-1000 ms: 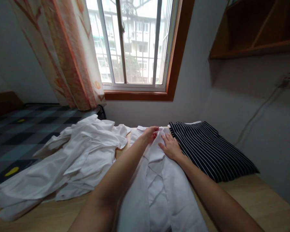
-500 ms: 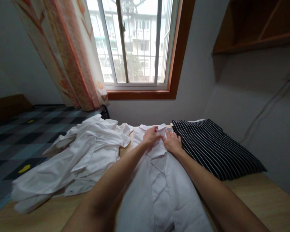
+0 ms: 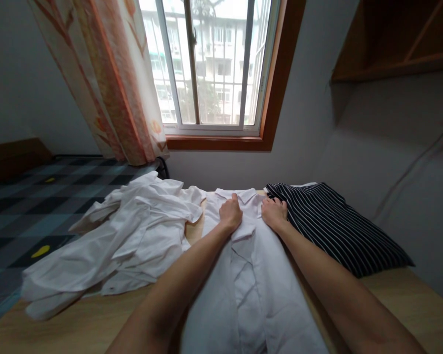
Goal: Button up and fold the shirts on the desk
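Note:
A white shirt [image 3: 247, 295] lies lengthwise on the wooden table [image 3: 398, 305], its collar [image 3: 239, 195] at the far end and its lower part running towards me. Just below the collar, my left hand [image 3: 231, 214] is closed on the cloth, thumb up and the other fingers curled out of sight. At the shirt's right shoulder edge my right hand [image 3: 274, 211] has its fingers bent over the fabric, closed on it. It sits right against the striped cloth. Creases run down the shirt's middle strip.
A rumpled heap of white clothing [image 3: 143, 231] lies to the left, partly over the table edge beside a checked bed [image 3: 18, 221]. Black-and-white striped folded cloth [image 3: 328, 221] lies on the right. Beyond are a curtain [image 3: 114, 88], a window [image 3: 217, 73] and a wall shelf [image 3: 391, 69].
My hands have moved apart: the left is now curled into a fist on the shirt, the right has shifted to its shoulder edge. The collar and upper shirt look flatter and wider.

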A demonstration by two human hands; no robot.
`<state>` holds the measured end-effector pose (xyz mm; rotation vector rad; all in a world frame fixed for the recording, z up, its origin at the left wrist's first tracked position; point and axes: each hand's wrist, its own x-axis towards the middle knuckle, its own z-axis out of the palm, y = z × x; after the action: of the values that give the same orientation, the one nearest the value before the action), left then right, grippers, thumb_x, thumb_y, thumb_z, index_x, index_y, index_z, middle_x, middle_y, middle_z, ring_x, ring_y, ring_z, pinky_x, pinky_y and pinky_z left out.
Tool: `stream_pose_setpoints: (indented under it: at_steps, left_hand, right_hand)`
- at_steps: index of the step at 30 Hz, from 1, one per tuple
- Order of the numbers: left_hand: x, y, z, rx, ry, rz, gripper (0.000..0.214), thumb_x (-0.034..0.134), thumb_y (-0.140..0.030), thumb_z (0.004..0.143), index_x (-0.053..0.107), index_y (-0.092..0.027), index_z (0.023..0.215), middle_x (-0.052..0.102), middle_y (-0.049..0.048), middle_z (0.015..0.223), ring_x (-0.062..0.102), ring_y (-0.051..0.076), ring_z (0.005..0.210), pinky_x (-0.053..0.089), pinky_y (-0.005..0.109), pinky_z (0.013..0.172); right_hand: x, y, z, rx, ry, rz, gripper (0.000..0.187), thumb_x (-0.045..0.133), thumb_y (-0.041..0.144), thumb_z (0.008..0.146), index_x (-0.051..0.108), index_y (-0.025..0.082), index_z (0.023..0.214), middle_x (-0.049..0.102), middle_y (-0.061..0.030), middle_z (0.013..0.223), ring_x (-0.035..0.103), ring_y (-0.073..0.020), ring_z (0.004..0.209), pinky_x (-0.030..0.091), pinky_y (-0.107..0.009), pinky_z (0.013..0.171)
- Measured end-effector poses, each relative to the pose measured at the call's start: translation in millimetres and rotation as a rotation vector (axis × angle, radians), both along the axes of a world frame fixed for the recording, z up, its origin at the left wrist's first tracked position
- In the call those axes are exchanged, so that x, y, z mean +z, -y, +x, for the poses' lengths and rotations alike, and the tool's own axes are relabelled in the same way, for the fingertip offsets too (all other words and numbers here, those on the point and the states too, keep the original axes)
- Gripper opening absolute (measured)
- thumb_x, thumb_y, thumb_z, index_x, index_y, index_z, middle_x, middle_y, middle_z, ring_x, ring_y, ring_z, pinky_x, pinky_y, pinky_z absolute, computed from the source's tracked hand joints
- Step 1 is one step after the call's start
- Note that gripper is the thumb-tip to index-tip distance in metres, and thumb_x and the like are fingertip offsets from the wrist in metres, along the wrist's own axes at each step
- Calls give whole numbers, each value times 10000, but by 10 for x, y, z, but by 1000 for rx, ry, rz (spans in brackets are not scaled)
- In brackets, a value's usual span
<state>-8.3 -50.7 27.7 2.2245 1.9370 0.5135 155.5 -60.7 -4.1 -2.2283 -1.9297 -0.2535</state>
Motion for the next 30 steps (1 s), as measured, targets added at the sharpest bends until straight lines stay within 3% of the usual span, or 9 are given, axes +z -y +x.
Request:
stream_pose_setpoints:
  at_steps: [6, 10, 13, 15, 18, 20, 25, 30]
  left_hand:
    - [-5, 38, -38, -17, -102, 24, 379, 345, -43, 886, 476, -163, 1220, 662, 154, 1013, 671, 276, 962, 502, 354, 759]
    - [108, 141, -55, -127, -216, 102, 341, 385, -73, 888, 526, -145, 1190, 600, 169, 1136, 638, 280, 1004, 501, 370, 773]
    - [188, 358, -58, -321, -276, 239, 285, 417, -139, 899, 581, -115, 1130, 587, 178, 1188, 576, 300, 1102, 473, 409, 865]
    - [190, 530, -93, -543, -270, 266, 304, 428, -254, 931, 589, -121, 1152, 587, 169, 1244, 523, 300, 1190, 419, 434, 974]
    - [97, 719, -233, -859, -257, 188, 485, 418, -449, 948, 510, -143, 1313, 483, 150, 1427, 406, 301, 1335, 318, 467, 1087]
    - [7, 765, -368, -953, -261, 92, 595, 379, -533, 949, 425, -161, 1411, 384, 144, 1513, 325, 322, 1397, 259, 512, 1117]
    - [-95, 754, -593, -1020, -207, -42, 664, 344, -606, 941, 294, -259, 1505, 225, 88, 1592, 161, 316, 1468, 106, 545, 1163]
    - [-78, 757, -561, -901, -89, -109, 615, 335, -380, 976, 167, -205, 1542, 262, 84, 1580, 214, 198, 1463, 86, 416, 1195]
  right_hand:
    - [93, -12, -16, -13, 44, -47, 394, 365, 125, 891, 669, 144, 1139, 625, -172, 1260, 478, -328, 1175, 232, -538, 1007]
    - [149, -6, -61, 18, 50, 18, 425, 306, 128, 925, 660, 122, 1160, 557, -185, 1354, 460, -303, 1230, 234, -483, 1053]
    - [119, -24, -96, 128, -17, 108, 469, 291, 269, 980, 511, 90, 1353, 450, -165, 1467, 356, -257, 1356, 220, -389, 1106]
    - [52, -59, -115, 238, -67, 57, 541, 296, 361, 990, 414, 66, 1428, 383, -161, 1515, 294, -247, 1407, 192, -376, 1135]
    - [-73, -121, -132, 331, -98, -96, 556, 295, 363, 993, 379, 63, 1453, 338, -151, 1542, 256, -249, 1435, 161, -402, 1157]
    - [-124, -146, -137, 329, -115, -125, 549, 282, 346, 997, 371, 67, 1461, 332, -141, 1546, 259, -249, 1437, 175, -412, 1157]
    - [-72, 1, -142, 316, -141, -72, 572, 268, 343, 999, 327, 32, 1475, 291, -173, 1557, 232, -228, 1450, 202, -380, 1158]
    - [-95, 629, -64, 477, -92, -63, 604, 282, 348, 993, 301, -20, 1472, 291, -214, 1545, 221, -242, 1455, 206, -408, 1172]
